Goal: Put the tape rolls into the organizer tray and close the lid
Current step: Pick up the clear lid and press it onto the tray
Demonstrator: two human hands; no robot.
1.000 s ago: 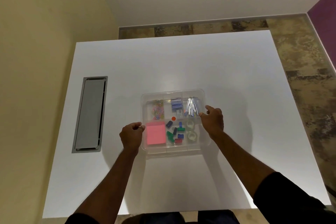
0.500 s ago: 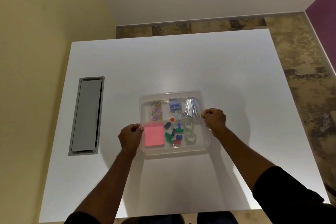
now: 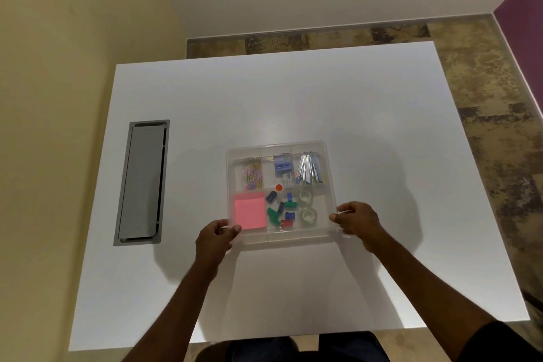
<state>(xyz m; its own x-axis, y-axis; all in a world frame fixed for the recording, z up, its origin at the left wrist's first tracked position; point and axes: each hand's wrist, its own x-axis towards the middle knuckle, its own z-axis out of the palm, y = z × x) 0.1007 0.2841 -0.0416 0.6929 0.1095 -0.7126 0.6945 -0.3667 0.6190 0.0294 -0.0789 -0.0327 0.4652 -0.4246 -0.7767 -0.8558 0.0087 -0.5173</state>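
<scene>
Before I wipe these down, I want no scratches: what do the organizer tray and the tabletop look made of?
The organizer tray looks like clear, slightly frosted plastic: the contents and the white surface show through its walls. The table looks like smooth white laminate with a soft sheen, judging by the faint glare; the core is not visible.

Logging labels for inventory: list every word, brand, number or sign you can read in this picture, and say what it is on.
No text can be read anywhere.
Blue boxes in the organizer tray: any print is too small and blurred to read.
Pink sticky notes: blank.
Tape rolls: no label shows.
Left hand and right hand grip the tray's sides; nothing written there.
</scene>
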